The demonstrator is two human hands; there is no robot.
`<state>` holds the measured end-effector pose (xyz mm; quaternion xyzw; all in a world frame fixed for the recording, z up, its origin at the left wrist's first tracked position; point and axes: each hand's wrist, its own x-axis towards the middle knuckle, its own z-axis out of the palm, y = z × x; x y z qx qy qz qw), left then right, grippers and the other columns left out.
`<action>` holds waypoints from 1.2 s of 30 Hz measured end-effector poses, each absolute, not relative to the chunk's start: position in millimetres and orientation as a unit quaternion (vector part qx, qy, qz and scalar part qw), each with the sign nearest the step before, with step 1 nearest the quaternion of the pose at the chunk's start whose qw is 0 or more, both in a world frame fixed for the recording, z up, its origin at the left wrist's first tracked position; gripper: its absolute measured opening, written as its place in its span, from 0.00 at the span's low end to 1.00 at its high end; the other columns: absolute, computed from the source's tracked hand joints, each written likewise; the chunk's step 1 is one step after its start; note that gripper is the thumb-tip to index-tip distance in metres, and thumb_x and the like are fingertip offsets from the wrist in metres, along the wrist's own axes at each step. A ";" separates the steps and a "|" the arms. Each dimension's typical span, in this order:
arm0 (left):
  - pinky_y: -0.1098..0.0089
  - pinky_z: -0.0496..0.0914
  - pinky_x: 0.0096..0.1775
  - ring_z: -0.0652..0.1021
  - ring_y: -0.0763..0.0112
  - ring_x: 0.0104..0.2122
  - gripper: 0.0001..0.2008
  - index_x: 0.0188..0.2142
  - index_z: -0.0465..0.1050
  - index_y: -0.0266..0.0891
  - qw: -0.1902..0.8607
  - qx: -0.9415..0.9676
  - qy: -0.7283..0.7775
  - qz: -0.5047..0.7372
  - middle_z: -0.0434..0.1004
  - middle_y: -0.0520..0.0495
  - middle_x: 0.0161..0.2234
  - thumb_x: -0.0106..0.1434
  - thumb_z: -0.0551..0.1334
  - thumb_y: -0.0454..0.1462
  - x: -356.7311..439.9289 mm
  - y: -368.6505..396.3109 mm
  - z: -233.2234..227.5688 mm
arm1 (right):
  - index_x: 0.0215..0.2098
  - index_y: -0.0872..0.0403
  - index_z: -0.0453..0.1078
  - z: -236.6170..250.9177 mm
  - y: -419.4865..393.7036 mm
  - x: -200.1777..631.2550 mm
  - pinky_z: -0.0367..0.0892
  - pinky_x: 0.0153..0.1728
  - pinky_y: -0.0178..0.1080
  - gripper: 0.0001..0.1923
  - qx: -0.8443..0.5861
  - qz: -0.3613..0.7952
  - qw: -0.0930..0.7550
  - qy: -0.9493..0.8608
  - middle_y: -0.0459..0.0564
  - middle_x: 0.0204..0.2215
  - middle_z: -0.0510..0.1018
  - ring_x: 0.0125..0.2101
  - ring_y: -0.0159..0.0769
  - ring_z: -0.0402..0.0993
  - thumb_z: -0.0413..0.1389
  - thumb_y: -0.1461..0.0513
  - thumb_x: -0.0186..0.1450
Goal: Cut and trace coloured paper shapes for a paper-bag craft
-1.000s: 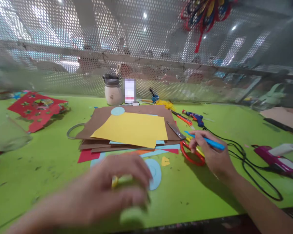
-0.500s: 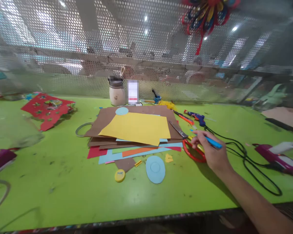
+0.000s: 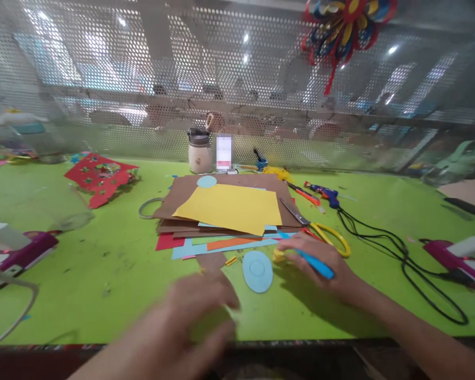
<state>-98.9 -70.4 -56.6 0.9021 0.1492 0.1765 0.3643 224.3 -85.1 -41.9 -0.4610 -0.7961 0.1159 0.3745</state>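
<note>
Left hand (image 3: 190,322) is hovering low over the near edge of the green tabletop (image 3: 103,274), blurred; fingers are curled around something pale green, too smeared to identify, so whether it is gripping cannot be told. Just beyond its fingertips a brown paper scrap (image 3: 211,261) is lying, and to the right of that a light blue oval cutout (image 3: 257,271) is lying flat. Behind them a paper stack (image 3: 221,214) topped with a yellow sheet is sitting. Right hand (image 3: 320,264) is closing around a blue pen (image 3: 314,264), resting on the tabletop just right of the oval. Yellow-handled scissors (image 3: 328,235) are lying just behind that hand.
</note>
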 end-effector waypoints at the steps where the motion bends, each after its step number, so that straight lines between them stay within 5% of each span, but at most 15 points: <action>1: 0.61 0.69 0.48 0.74 0.62 0.46 0.17 0.54 0.63 0.47 0.286 0.904 0.262 0.180 0.74 0.45 0.48 0.66 0.52 0.37 -97.0 -62.2 -43.7 | 0.49 0.51 0.68 -40.4 -87.3 218.0 0.67 0.47 0.43 0.12 -0.432 0.117 0.344 -0.825 0.52 0.42 0.77 0.46 0.41 0.70 0.52 0.63 0.67; 3: 0.57 0.67 0.48 0.73 0.57 0.48 0.14 0.50 0.66 0.44 0.141 0.900 0.380 0.163 0.73 0.43 0.48 0.65 0.55 0.41 -94.4 -50.3 -30.4 | 0.50 0.53 0.68 -39.3 -89.6 205.8 0.66 0.47 0.45 0.13 -0.395 0.120 0.297 -0.861 0.55 0.41 0.77 0.46 0.42 0.68 0.52 0.63 0.67; 6: 0.58 0.70 0.43 0.74 0.56 0.43 0.14 0.48 0.66 0.41 0.074 0.898 0.413 0.131 0.73 0.41 0.45 0.65 0.55 0.42 -91.4 -41.9 -35.7 | 0.47 0.54 0.68 -41.4 -87.9 192.1 0.66 0.44 0.46 0.11 -0.383 0.117 0.262 -0.878 0.55 0.36 0.76 0.43 0.43 0.67 0.52 0.64 0.67; 14: 0.62 0.68 0.42 0.74 0.60 0.41 0.15 0.51 0.63 0.42 0.069 0.894 0.426 0.117 0.72 0.43 0.42 0.66 0.51 0.40 -106.4 -30.7 -49.6 | 0.48 0.56 0.67 -50.8 -82.5 186.4 0.64 0.44 0.50 0.14 -0.394 0.087 0.218 -0.889 0.56 0.38 0.75 0.43 0.46 0.66 0.53 0.59 0.66; 36: 0.69 0.66 0.29 0.74 0.66 0.27 0.19 0.43 0.69 0.41 0.092 0.842 0.521 0.104 0.76 0.47 0.34 0.61 0.54 0.50 -140.8 10.5 -32.0 | 0.48 0.54 0.66 -59.4 -86.0 189.2 0.65 0.45 0.50 0.12 -0.403 0.063 0.301 -0.862 0.55 0.37 0.75 0.41 0.44 0.68 0.51 0.65 0.66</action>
